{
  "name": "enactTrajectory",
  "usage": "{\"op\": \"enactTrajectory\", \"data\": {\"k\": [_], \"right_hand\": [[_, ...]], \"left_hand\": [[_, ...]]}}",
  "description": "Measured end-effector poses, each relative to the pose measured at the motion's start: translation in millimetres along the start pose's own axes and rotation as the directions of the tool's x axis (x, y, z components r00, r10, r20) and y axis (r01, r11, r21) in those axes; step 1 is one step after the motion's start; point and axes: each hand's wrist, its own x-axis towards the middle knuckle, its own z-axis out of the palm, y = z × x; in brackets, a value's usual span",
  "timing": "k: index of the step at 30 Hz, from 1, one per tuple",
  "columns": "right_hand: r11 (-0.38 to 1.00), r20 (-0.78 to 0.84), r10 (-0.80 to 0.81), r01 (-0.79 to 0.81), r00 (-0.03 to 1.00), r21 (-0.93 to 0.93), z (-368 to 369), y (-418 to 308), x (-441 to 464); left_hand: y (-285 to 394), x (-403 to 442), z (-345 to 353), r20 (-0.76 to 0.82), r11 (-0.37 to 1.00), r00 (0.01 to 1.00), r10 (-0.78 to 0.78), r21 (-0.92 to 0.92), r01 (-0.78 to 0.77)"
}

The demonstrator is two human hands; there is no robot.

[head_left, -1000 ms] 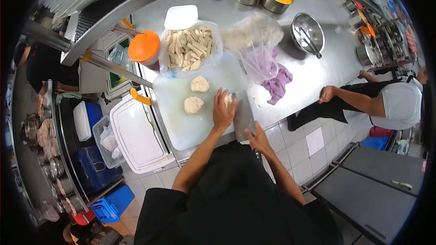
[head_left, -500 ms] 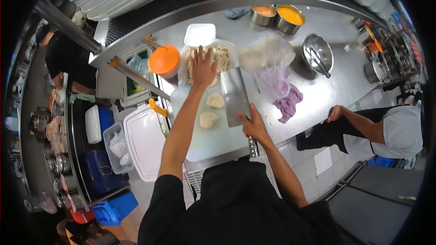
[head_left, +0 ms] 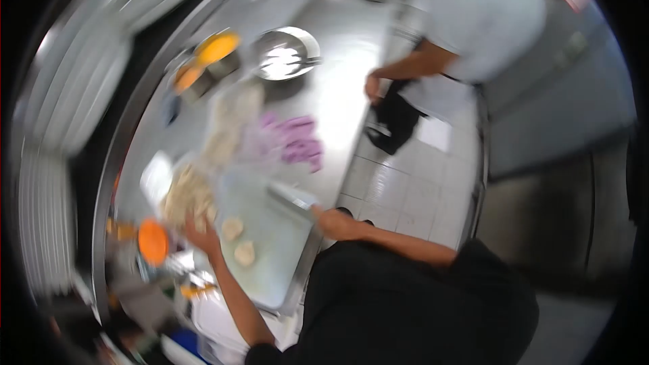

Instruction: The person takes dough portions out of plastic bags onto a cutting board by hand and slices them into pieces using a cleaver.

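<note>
Left hand: The left hand (head_left: 201, 231) was at the low edge of the pale strips (head_left: 188, 196), left of the middle of the frame. Its fingers were blurry, so I cannot tell if they were wide or narrow, or if they held a strip.
Right hand: The right hand (head_left: 332, 223) had its fingers closed around the handle end of the big knife (head_left: 292, 198), near the middle of the frame.
Big knife: Its flat, shiny blade pointed to the upper left, over the top right part of the board (head_left: 274, 243).
Dough lumps: Two round, pale lumps, the top lump (head_left: 232, 229) and the low lump (head_left: 245, 253), sat on the board, between the two hands.
Tub lids: An orange lid (head_left: 153, 241) was at the left, and a white lid (head_left: 157, 179) was just beside the strips.
Purple cloth: The cloth (head_left: 301, 140) lay above the board, beside a blurry bag (head_left: 233, 118).
Bowl and pots: A shiny bowl (head_left: 287, 53) and two pots, one yellow inside (head_left: 220, 51) and one orange inside (head_left: 191, 80), stood in the upper left.
Other person: A person in a white top (head_left: 483, 17) stood in the upper right.
</note>
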Motion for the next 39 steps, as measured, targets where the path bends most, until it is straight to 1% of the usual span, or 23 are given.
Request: {"op": "enactTrajectory", "data": {"k": [1,2,5,7,9,11,12,14,15,17,18,19,20,21,22,25,28,29,31,32,34,37,39], "right_hand": [[1.0,-0.005,0.011,-0.011,1.0,-0.002,-4,-9,2],[1.0,-0.021,0.017,-0.016,1.0,0.013,-12,-20,1],[0.997,-0.013,0.049,-0.048,0.999,0.063,-7,-31,7],[0.994,0.029,0.062,-0.064,0.998,0.091,-3,-27,10],[0.998,0.016,-0.009,0.008,1.0,0.062,-1,-24,10],[0.997,0.028,0.009,-0.011,1.0,0.075,-6,-26,9],[0.995,0.038,0.03,-0.033,0.999,0.091,-7,-29,9],[0.995,0.036,0.038,-0.041,0.999,0.092,-7,-26,8],[0.995,0.026,0.048,-0.05,0.998,0.09,-9,-23,8],[0.991,0.038,0.072,-0.076,0.997,0.112,-17,-17,7],[0.985,0.03,0.102,-0.105,0.994,0.139,-22,-14,8],[0.939,0.106,0.184,-0.207,0.977,0.275,-36,-16,7],[0.94,0.123,0.174,-0.202,0.977,0.274,-41,-11,5],[0.891,0.183,0.209,-0.264,0.961,0.369,-46,-6,3],[0.827,0.241,0.24,-0.328,0.94,0.456,-46,-4,1],[0.814,0.231,0.202,-0.294,0.952,0.501,-36,17,0],[0.787,0.152,0.236,-0.281,0.96,0.549,-27,36,-7],[0.776,0.098,0.268,-0.275,0.958,0.567,-21,43,-9],[0.699,0.146,0.426,-0.427,0.893,0.573,-23,42,-14],[0.692,0.166,0.416,-0.429,0.894,0.58,-27,39,-12],[0.659,0.2,0.364,-0.403,0.91,0.635,-29,38,-12],[0.607,0.24,0.335,-0.403,0.911,0.684,-33,31,-10],[0.578,0.257,0.349,-0.423,0.901,0.698,-32,29,-11]], "left_hand": [[7,-22,-3,0.089,0.99,0.986,-0.138,0.045,0.135],[12,-38,-9,0.221,0.966,0.963,-0.151,0.239,0.096],[67,-54,-26,0.431,0.812,0.761,-0.484,0.546,0.207],[68,-53,-20,0.438,0.814,0.763,-0.475,0.548,0.192],[56,-60,-10,0.438,0.808,0.757,-0.484,0.555,0.196],[37,-59,2,0.386,0.882,0.808,-0.446,0.343,0.323],[37,-61,5,0.383,0.881,0.808,-0.447,0.344,0.324],[81,-65,5,0.447,0.958,0.848,-0.285,0.111,0.263],[97,-73,5,0.44,0.953,0.845,-0.303,0.119,0.28],[124,-90,2,0.562,0.995,0.821,0.1,-0.074,-0.071],[133,-91,-1,0.559,0.997,0.826,0.072,-0.052,-0.051],[141,-90,-5,0.588,1.0,0.808,-0.027,0.018,0.021],[147,-87,-7,0.612,0.993,0.782,-0.121,0.084,0.088],[150,-84,-7,0.604,0.978,0.772,-0.196,0.059,0.202],[144,-85,-9,0.604,0.976,0.771,-0.203,0.066,0.206],[133,-93,-7,0.644,0.979,0.748,-0.164,0.013,0.203],[135,-112,-4,0.664,0.943,0.686,-0.298,0.094,0.319],[140,-121,1,0.67,0.944,0.7,-0.249,0.005,0.331],[144,-134,-2,0.614,0.952,0.77,-0.17,-0.099,0.289],[147,-134,0,0.565,0.968,0.816,-0.12,-0.117,0.224],[160,-117,-11,0.552,0.966,0.817,-0.165,-0.077,0.247],[156,-108,-13,0.576,0.921,0.786,-0.226,-0.137,0.366],[155,-107,-12,0.567,0.948,0.818,-0.102,-0.194,0.252]]}}
